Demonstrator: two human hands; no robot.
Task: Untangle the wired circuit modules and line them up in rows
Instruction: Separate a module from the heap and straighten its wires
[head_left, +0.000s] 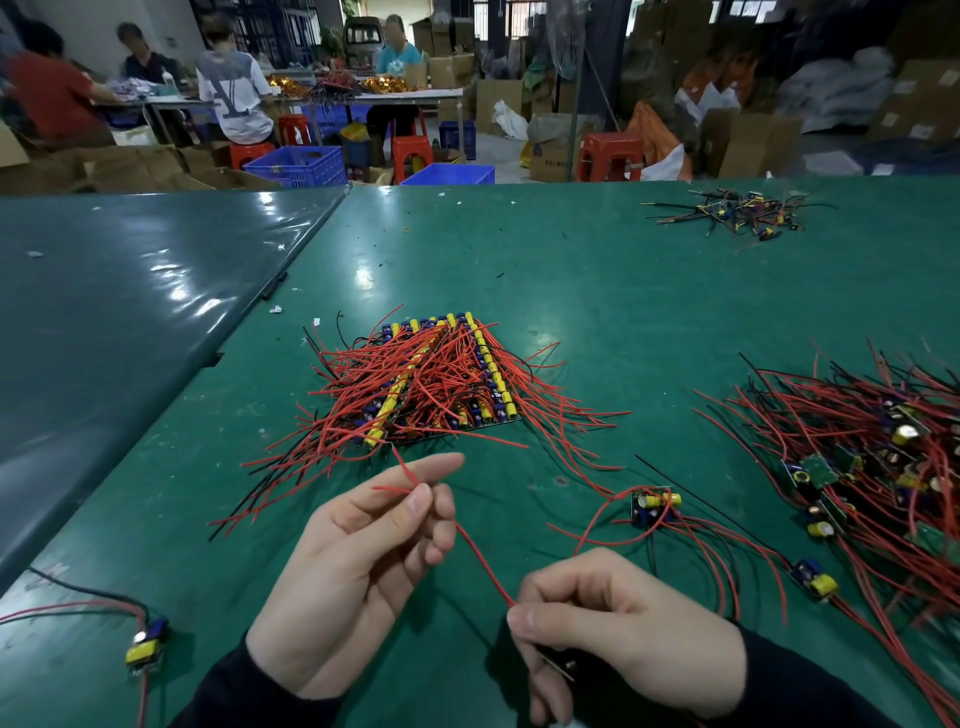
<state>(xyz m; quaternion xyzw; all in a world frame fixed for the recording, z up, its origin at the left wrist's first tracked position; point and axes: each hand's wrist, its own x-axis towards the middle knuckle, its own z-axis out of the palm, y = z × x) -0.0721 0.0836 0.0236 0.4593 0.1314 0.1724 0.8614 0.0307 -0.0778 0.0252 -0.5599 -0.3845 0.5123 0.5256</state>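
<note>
Both hands' fingers, left hand (358, 561) and right hand (618, 629), pinched one red wire (480, 558); rows (441, 374) stood done mid-tabletop, the right-hand tangle (872, 467) remained.

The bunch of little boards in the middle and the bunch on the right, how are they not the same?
The middle bunch has its boards lined up in neat rows, yellow parts in straight lines; the right bunch is a jumbled heap with boards tilted every way. The middle bunch's wires fan out to both sides; the right bunch's wires cross and tangle. Both lie on the green table and have mostly red wires with some black.
</note>
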